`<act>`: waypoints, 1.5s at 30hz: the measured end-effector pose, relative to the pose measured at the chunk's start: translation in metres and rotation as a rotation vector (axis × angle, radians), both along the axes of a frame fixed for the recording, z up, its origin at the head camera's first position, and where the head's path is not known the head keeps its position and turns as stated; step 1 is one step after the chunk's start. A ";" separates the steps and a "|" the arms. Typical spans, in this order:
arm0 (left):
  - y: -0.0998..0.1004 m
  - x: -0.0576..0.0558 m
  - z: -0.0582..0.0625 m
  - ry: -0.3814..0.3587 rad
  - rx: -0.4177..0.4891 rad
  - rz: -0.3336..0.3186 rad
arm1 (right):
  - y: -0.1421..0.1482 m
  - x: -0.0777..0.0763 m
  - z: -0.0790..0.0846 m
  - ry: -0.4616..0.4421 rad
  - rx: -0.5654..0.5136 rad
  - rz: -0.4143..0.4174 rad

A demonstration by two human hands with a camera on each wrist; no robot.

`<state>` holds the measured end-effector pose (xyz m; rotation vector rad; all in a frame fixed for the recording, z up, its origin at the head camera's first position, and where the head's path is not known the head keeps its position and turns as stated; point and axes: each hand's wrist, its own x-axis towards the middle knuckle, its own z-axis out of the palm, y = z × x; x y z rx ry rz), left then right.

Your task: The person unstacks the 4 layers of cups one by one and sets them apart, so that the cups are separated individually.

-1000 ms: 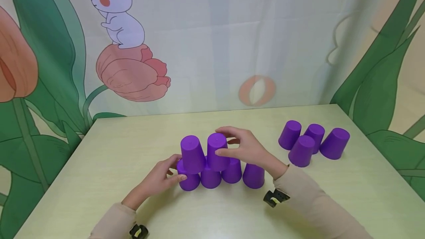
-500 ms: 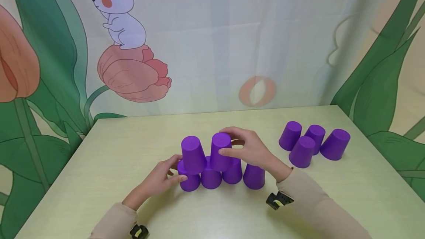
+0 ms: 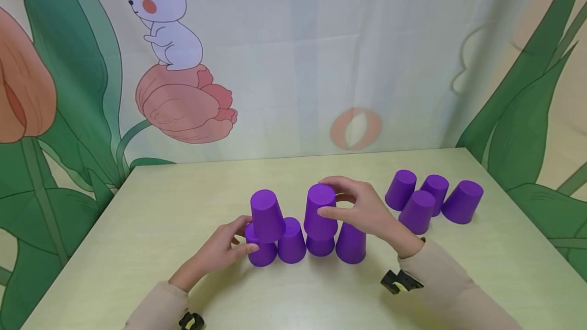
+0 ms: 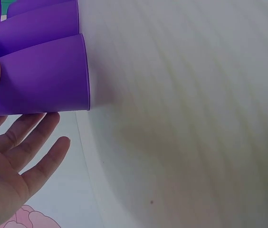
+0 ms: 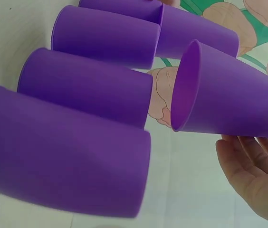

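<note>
Upside-down purple cups stand in a row on the table. My left hand (image 3: 219, 249) holds the leftmost cup (image 3: 262, 257) of the row, thumb on the near side and fingers behind. One more cup (image 3: 268, 218) rests on top, over the leftmost cup and the second cup (image 3: 291, 244). My right hand (image 3: 361, 208) grips a cup (image 3: 317, 224) between thumb and fingers, mouth down. In the right wrist view this gripped cup (image 5: 234, 92) is clear of the row. From the head it overlaps the third cup (image 3: 320, 248); at the right end is the fourth (image 3: 351, 247).
Several more upside-down purple cups (image 3: 416, 213) are grouped toward the back right of the pale table (image 3: 151, 208). Behind the table hangs a curtain (image 3: 257, 90) printed with a rabbit and flowers.
My right hand has moved right with its cup, away from the upper cup on the left and over the third cup of the row. My left hand stays at the leftmost cup.
</note>
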<state>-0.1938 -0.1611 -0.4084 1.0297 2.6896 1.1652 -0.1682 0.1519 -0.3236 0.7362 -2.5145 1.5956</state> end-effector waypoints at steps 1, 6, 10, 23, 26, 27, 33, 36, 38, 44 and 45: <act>0.000 0.000 0.000 0.001 0.000 -0.003 | 0.002 0.000 0.000 0.001 -0.004 -0.002; 0.000 -0.001 -0.002 -0.001 0.002 -0.011 | 0.011 0.004 0.002 -0.008 -0.024 -0.010; 0.000 -0.001 -0.003 -0.004 0.005 -0.015 | 0.018 0.006 0.003 -0.008 -0.022 -0.018; -0.003 0.000 -0.003 0.023 0.009 -0.010 | 0.039 0.014 0.007 0.017 0.014 -0.085; -0.002 0.000 -0.003 0.025 0.011 -0.012 | 0.044 0.017 0.009 0.007 0.027 -0.107; -0.002 0.000 -0.003 0.023 0.013 -0.014 | 0.046 0.018 0.010 0.003 0.033 -0.117; -0.001 0.000 -0.002 0.015 0.013 -0.014 | 0.060 0.021 0.011 0.004 0.072 -0.165; 0.000 0.000 -0.002 0.015 0.011 -0.009 | 0.067 0.023 0.012 0.026 0.079 -0.179; 0.000 0.000 -0.002 0.014 0.009 -0.010 | 0.071 0.024 0.012 0.036 0.086 -0.193; 0.001 0.000 -0.001 0.012 0.010 -0.011 | 0.083 0.028 0.016 0.037 0.111 -0.227; 0.001 0.000 -0.001 0.013 0.012 -0.012 | 0.086 0.028 0.016 0.044 0.116 -0.232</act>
